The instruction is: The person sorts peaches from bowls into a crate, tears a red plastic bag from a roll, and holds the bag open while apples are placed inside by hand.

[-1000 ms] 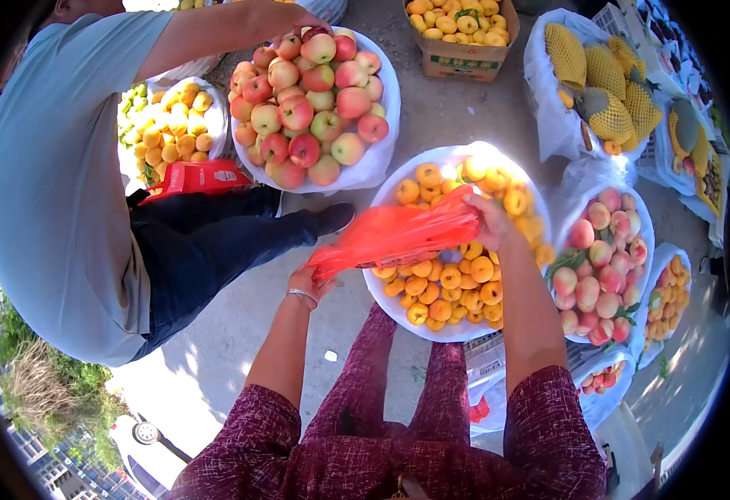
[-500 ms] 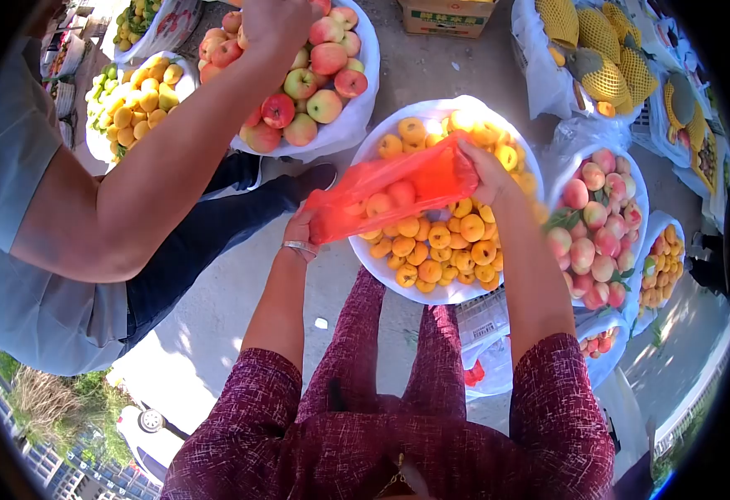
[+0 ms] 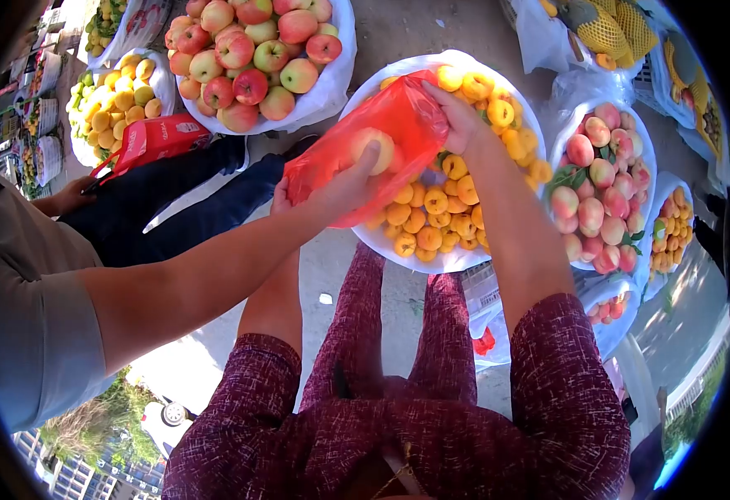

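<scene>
A red plastic bag is stretched between my two hands above a basin of yellow flat peaches. My right hand grips the bag's far right edge. On the left, my left hand is closed on the bag's other edge, partly covered by a co-worker's forearm. The co-worker's hand reaches in from the left with a pale apple at the bag. Through the thin plastic, rounded shapes show, but I cannot tell them apart.
A heaped basin of apples stands at the far left. Pink peaches fill a basin at the right, with netted yellow fruit behind. The co-worker's other hand is near a red bag.
The co-worker's arm has swung from the apple basin to the bag in my hands, bringing an apple. My bag is spread wider and sits slightly higher in view. Another red bag has appeared at left.
</scene>
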`<action>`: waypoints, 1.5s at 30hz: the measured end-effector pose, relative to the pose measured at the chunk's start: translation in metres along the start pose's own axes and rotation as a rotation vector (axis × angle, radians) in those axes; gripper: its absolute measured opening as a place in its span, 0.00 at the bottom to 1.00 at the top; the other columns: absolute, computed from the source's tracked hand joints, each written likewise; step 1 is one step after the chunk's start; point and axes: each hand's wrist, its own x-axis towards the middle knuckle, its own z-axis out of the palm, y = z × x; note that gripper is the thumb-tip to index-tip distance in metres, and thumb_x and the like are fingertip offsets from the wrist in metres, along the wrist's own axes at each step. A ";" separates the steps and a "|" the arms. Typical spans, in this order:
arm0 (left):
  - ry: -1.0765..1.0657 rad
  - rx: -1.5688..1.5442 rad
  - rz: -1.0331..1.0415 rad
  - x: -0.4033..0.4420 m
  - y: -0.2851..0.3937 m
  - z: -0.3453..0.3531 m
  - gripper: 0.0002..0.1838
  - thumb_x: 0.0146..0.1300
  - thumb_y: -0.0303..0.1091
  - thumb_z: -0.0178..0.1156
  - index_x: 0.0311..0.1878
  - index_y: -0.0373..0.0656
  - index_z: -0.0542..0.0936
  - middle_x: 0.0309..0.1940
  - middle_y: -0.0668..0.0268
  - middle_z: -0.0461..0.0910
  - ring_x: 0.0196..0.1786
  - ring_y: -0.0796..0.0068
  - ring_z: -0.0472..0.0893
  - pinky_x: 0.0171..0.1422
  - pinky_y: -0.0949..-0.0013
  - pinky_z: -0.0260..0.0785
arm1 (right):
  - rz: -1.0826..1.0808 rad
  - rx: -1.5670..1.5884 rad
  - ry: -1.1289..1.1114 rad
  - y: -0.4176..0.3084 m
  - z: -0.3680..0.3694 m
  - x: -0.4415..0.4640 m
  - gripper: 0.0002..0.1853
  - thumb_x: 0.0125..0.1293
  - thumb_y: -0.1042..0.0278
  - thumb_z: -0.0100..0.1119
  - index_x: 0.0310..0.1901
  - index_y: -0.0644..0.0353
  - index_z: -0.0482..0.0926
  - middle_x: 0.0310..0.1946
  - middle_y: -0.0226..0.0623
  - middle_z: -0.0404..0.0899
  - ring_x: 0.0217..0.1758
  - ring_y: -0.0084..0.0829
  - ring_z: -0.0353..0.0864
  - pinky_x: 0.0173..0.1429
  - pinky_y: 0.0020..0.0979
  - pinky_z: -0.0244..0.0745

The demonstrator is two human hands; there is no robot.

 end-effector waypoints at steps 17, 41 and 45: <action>-0.436 3.858 0.737 0.044 0.023 -0.021 0.15 0.63 0.32 0.55 0.53 0.45 0.73 0.47 0.61 0.80 0.48 0.62 0.82 0.51 0.62 0.75 | 0.022 0.024 0.015 0.025 -0.051 -0.004 0.17 0.73 0.59 0.50 0.55 0.62 0.74 0.52 0.41 0.80 0.54 0.33 0.81 0.61 0.36 0.76; -0.125 1.259 0.514 -0.010 0.086 -0.099 0.11 0.57 0.29 0.56 0.43 0.51 0.79 0.51 0.70 0.76 0.59 0.72 0.72 0.63 0.69 0.65 | -0.067 0.086 0.132 0.035 -0.049 -0.018 0.18 0.72 0.60 0.51 0.56 0.64 0.73 0.53 0.44 0.79 0.55 0.35 0.80 0.63 0.38 0.75; -0.093 1.282 0.454 0.038 0.103 -0.078 0.11 0.57 0.29 0.56 0.44 0.51 0.78 0.52 0.71 0.74 0.62 0.73 0.69 0.67 0.71 0.63 | -0.067 0.100 0.127 0.036 -0.048 -0.022 0.17 0.72 0.60 0.52 0.55 0.64 0.73 0.52 0.43 0.80 0.55 0.35 0.80 0.63 0.38 0.75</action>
